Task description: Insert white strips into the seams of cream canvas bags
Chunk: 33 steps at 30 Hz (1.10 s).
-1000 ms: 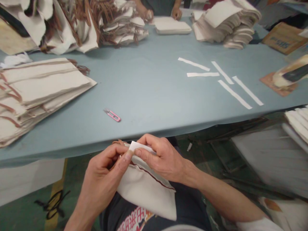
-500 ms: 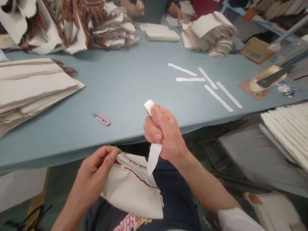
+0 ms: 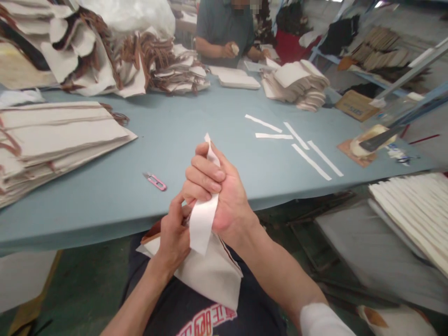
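A white strip (image 3: 203, 219) runs through the closed fingers of my right hand (image 3: 224, 191), its tip poking out above and its wider end hanging below. Just left of and below it, my left hand (image 3: 173, 238) grips the edge of a cream fabric piece (image 3: 213, 270) with dark brown seam lines. That piece lies over my lap, and a brown lining shows at its left corner. The two hands are close together, and the strip hides part of the left fingertips. On the table, pink thread snips (image 3: 155, 181) lie left of my hands.
Several white strips (image 3: 311, 161) lie on the blue-green table (image 3: 168, 126). Stacked cream pieces (image 3: 59, 135) stand at left, with more piles (image 3: 294, 81) at the back. A glue container with a brush (image 3: 367, 142) sits at right. Across the table a person (image 3: 226, 37) works.
My right hand has moved left and turned, bringing the strip beside my left hand. The left hand has shifted right with the fabric piece. The view has tilted up, showing more of the person opposite.
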Motion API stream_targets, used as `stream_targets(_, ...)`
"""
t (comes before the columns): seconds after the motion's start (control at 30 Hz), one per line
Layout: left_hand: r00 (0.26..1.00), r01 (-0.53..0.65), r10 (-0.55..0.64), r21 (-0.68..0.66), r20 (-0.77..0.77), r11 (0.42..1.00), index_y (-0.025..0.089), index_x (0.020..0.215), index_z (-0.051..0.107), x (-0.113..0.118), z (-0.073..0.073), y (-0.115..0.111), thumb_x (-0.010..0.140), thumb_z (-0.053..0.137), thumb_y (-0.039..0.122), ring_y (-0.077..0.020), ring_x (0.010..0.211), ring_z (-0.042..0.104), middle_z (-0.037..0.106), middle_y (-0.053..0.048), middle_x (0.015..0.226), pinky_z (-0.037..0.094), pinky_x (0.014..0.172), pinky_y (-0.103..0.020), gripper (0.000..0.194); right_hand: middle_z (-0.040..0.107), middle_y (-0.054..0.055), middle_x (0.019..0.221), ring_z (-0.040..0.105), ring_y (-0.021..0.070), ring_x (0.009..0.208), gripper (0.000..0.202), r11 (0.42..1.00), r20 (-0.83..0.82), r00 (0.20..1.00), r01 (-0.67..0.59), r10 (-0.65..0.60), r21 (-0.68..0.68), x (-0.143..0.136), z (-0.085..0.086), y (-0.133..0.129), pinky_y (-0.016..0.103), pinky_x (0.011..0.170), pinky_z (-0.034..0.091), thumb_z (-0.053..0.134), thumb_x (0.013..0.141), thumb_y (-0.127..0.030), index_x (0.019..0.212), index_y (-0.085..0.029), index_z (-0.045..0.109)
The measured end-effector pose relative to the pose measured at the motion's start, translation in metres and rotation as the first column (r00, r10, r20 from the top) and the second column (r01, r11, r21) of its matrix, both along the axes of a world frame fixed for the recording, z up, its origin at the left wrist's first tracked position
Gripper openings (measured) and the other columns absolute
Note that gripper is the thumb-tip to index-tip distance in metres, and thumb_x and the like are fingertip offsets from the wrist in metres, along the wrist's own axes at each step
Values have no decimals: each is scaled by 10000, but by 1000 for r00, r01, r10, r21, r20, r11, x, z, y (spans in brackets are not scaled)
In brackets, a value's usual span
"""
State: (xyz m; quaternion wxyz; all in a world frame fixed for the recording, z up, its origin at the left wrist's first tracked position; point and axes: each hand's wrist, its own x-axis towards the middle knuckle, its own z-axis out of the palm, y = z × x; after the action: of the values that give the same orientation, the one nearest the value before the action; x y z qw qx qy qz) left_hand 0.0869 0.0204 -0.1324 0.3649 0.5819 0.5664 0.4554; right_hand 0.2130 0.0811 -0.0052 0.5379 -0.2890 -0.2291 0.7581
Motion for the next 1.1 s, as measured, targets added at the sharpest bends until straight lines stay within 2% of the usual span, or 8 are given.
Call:
stream_targets(0.13, 996, -36, 23, 137, 91, 990, 199, 1462, 694, -1, 3, -21, 896, 822, 459, -151, 552, 585, 748, 44, 722, 500, 598, -271, 635, 151, -112, 572, 78, 145, 512, 448, 1000, -3, 1000, 25, -25, -10, 12, -16, 5, 275, 450, 182, 527, 1185, -517, 815, -265, 517)
stream_targets(0.33, 992, -5, -17, 171, 128, 985, 266, 950, 918, -2, 22, -34, 817, 927, 355, -247, 755, 808, 894, -48, 854, 649, 786, -347, 161, 179, -124, 533, 90, 138, 480, 443, 969, -62, 993, 88, -105, -229, 14, -44, 8, 259, 442, 170, 515, 1199, -409, 785, -254, 513)
stream_targets(0.43, 986, -4, -15, 119, 164, 993, 275, 952, 925, -2, 33, -34, 893, 896, 340, -238, 789, 821, 911, -36, 892, 647, 815, -329, 93, 195, -136, 519, 100, 130, 465, 449, 970, -35, 995, 87, -97, -226, 13, -62, 3, 246, 439, 183, 565, 1176, -477, 788, -257, 517)
stream_targets(0.6, 969, 60, -41, -74, 242, 995, 211, 805, 861, -6, 43, -38, 1057, 726, 614, -196, 621, 726, 823, -49, 728, 582, 623, -274, 494, 224, -143, 497, 189, 112, 425, 634, 999, 406, 913, 22, -35, 37, 28, -102, -23, 246, 430, 247, 552, 1019, -875, 821, -273, 521)
stream_targets(0.7, 950, 142, -76, -201, 304, 969, 183, 730, 825, -7, 43, -46, 1032, 659, 785, -201, 506, 667, 711, -48, 558, 510, 480, -262, 694, 487, -86, 551, 393, 110, 502, 642, 991, 556, 826, 28, -96, 129, 47, -116, -38, 240, 510, 373, 692, 938, -872, 833, -245, 605)
stream_targets(0.87, 916, 219, -81, -321, 393, 922, 176, 727, 808, -10, 45, -58, 998, 702, 802, -167, 500, 627, 731, -49, 584, 475, 471, -225, 689, 779, 18, 845, 665, 164, 828, 357, 966, 677, 732, -109, -83, 236, 69, -97, -51, 287, 809, 531, 882, 922, -537, 867, -195, 792)
stream_targets(1.0, 946, 297, -282, -81, 157, 951, 180, 711, 787, -11, 56, -49, 1116, 575, 713, -151, 506, 610, 699, -34, 587, 456, 483, -218, 702, 827, 47, 990, 732, 197, 917, 275, 853, 743, 666, -356, -55, 383, 65, -72, -61, 331, 874, 550, 731, 1050, -458, 1030, -197, 814)
stream_targets(1.1, 945, 325, -325, 106, -23, 940, 182, 650, 695, -9, 63, -40, 1169, 517, 626, -122, 480, 517, 584, 5, 542, 409, 482, -218, 706, 820, 45, 1012, 728, 194, 917, 248, 785, 725, 678, -379, -125, 490, 55, -63, -67, 328, 886, 555, 776, 1026, -443, 1059, -198, 801)
